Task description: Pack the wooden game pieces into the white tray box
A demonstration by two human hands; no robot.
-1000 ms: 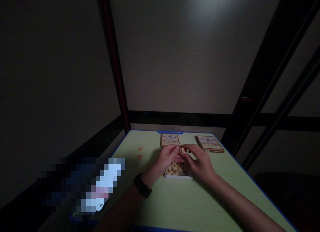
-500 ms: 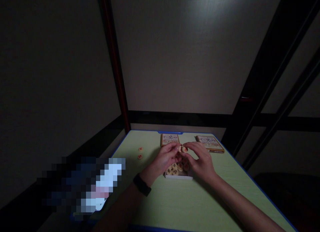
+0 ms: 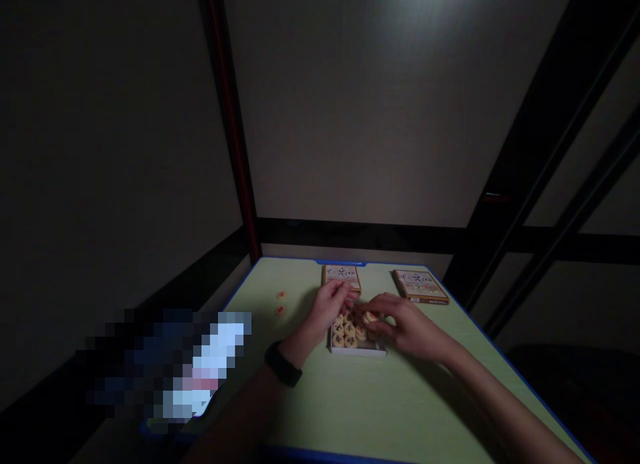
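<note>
Round wooden Chinese chess pieces [image 3: 350, 341] with dark characters fill the left part of a shallow white box [image 3: 357, 351] on the table. My right hand [image 3: 407, 323] is over the box's right side, thumb and fingertips closed on a chess piece [image 3: 370, 317] with a red mark. At the box's far left edge, my left hand [image 3: 330, 309] has its fingers loosely bent and apart, with no piece visible in them. Both hands hide the far part of the box. Two loose red-marked pieces, a nearer chess piece [image 3: 281, 311] and a farther chess piece [image 3: 281, 295], lie to the left.
A flat printed box [image 3: 341, 275] lies behind my left hand, and another printed box [image 3: 421, 286] lies at the far right. The green table [image 3: 320, 411] has a blue rim. A blurred-out bright patch [image 3: 215, 357] covers the front left. A wall stands behind.
My hands were together above the box, with pieces between them. Now they are apart: my right hand has lowered a piece toward the box's right side, and my left hand has loosened.
</note>
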